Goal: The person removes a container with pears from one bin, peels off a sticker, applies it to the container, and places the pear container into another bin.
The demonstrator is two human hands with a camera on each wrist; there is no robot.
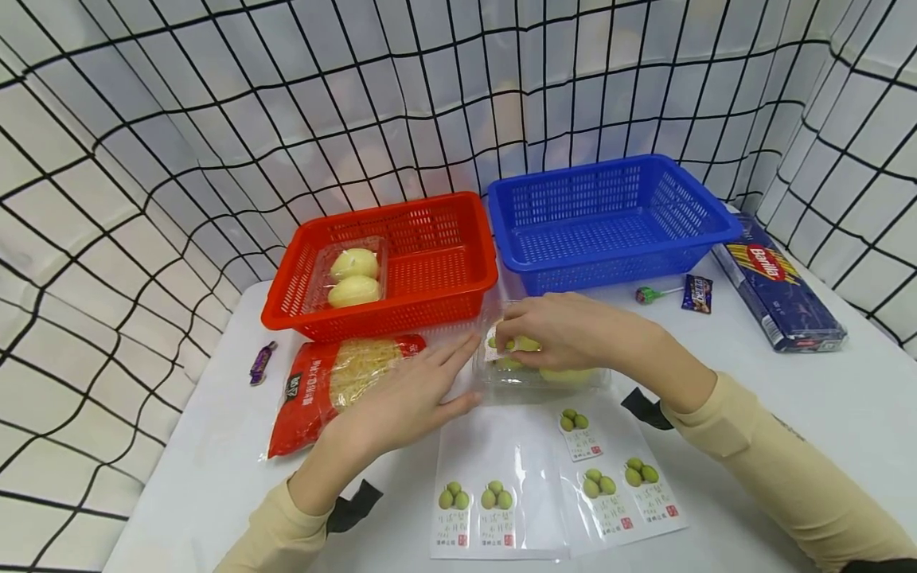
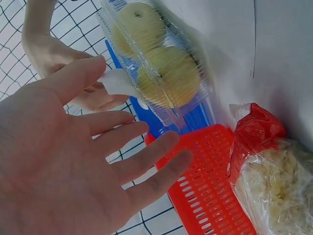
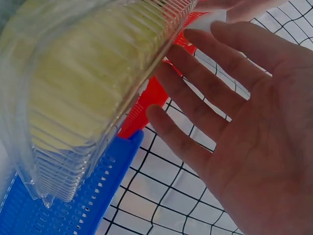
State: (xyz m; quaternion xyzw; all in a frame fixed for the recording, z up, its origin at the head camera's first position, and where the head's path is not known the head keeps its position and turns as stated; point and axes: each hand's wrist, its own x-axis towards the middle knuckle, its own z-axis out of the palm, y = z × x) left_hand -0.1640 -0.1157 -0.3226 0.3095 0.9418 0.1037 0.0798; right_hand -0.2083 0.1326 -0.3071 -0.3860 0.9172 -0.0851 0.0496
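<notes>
A clear plastic box (image 1: pixel 533 386) with yellow-green pears (image 2: pixel 171 76) inside lies on the white table. My right hand (image 1: pixel 569 326) is over its top and pinches a white label sticker (image 1: pixel 491 341) with a green fruit picture between thumb and forefinger. In the right wrist view that label (image 3: pixel 210 20) shows at the fingertips, and the other fingers spread loosely. My left hand (image 1: pixel 408 398) has its fingers straight, with the fingertips close to the box's left side; its palm faces the camera in the left wrist view.
Label sheets (image 1: pixel 512 446) with several fruit stickers lie in front. Behind stand a red basket (image 1: pixel 430 274) holding a second pear box (image 1: pixel 380 263) and a blue basket (image 1: pixel 595 231). Around are a pasta bag (image 1: pixel 315 390), a Barilla box (image 1: pixel 781 286), a lollipop (image 1: pixel 648 295) and wrapped sweets (image 1: pixel 697 294).
</notes>
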